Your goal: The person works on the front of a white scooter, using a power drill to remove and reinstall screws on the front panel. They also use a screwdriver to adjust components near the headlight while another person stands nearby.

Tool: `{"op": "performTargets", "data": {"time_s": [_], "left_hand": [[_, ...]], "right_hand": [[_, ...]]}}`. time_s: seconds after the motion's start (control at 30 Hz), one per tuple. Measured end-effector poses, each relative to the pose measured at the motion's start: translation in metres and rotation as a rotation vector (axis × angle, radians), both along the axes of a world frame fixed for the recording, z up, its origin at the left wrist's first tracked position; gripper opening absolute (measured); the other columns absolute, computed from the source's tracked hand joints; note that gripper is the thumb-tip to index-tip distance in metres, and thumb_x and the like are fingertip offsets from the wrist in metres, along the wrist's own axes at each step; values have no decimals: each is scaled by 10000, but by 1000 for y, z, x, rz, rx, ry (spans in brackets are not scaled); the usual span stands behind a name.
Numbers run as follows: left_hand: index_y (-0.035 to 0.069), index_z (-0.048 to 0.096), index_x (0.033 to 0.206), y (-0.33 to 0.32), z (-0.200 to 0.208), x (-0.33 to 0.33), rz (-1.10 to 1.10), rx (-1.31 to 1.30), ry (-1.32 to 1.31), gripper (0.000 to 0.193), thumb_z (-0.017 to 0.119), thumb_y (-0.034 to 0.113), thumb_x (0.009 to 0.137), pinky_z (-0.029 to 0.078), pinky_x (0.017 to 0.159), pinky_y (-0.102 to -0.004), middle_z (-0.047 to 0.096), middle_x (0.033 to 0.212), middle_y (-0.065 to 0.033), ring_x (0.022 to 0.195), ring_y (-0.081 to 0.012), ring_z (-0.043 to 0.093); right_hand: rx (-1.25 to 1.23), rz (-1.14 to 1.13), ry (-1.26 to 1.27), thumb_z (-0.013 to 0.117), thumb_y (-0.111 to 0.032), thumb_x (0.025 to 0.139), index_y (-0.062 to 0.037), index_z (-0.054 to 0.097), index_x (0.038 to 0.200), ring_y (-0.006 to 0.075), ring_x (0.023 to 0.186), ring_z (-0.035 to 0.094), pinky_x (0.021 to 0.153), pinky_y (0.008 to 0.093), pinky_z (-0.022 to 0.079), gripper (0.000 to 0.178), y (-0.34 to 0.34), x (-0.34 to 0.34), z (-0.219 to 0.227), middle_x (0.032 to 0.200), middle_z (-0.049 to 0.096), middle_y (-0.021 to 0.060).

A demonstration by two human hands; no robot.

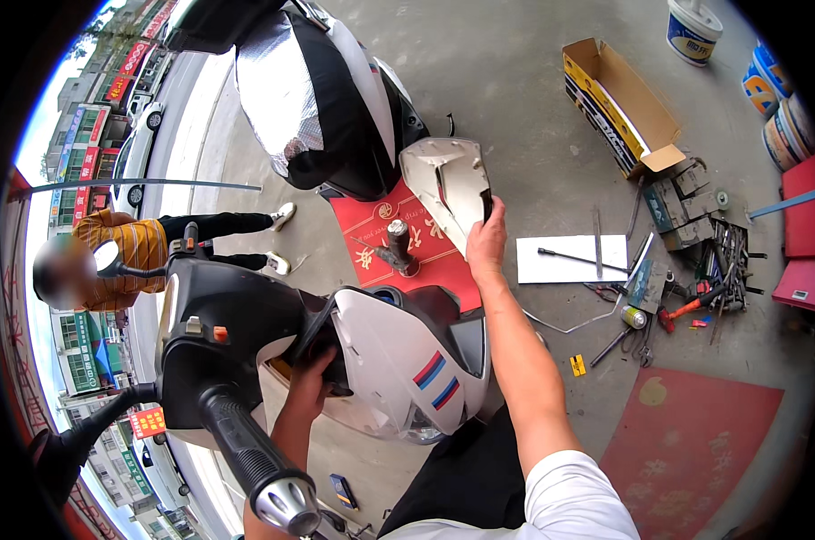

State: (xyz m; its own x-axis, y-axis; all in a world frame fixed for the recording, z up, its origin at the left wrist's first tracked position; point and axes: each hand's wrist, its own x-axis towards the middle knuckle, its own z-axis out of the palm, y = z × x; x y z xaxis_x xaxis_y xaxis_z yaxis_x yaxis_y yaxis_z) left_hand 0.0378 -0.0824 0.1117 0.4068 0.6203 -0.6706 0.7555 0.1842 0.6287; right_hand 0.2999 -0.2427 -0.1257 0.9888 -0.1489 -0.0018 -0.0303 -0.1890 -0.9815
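Note:
A white plastic fairing panel, its rough inner side showing, is held up by my right hand at its lower end. My left hand is curled at the dark inner edge of the scooter's white front cover, which has blue and red stripes; the fingertips are partly hidden in the gap. Close to my left forearm is the black handlebar grip with its silver end. The scooter's dark handlebar cover carries an orange switch.
Behind the raised panel stands another scooter with a silver cover. A red mat bears a metal part. Tools, a spray can and an open carton lie to the right. A person stands at the left.

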Motion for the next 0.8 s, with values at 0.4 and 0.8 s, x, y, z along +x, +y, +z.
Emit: {"op": "performTargets", "data": {"time_s": [0.4, 0.8], "left_hand": [[87, 499, 1325, -166, 45, -64, -1312, 577, -518, 701, 813, 189, 707, 389, 1076, -443, 470, 1396, -116, 1305, -325, 448], [-2, 627, 1112, -94, 70, -145, -500, -77, -813, 190, 591, 66, 938, 491, 760, -299, 674, 934, -120, 854, -185, 623]], "right_hand": [[-169, -3, 488, 575, -94, 747, 84, 440, 1253, 243, 963, 579, 846, 348, 488, 554, -269, -199, 203, 1120, 568, 173], [118, -68, 558, 486, -523, 980, -36, 408, 1344, 288, 1010, 591, 749, 380, 550, 613, -200, -344, 291, 1119, 576, 184]]}}
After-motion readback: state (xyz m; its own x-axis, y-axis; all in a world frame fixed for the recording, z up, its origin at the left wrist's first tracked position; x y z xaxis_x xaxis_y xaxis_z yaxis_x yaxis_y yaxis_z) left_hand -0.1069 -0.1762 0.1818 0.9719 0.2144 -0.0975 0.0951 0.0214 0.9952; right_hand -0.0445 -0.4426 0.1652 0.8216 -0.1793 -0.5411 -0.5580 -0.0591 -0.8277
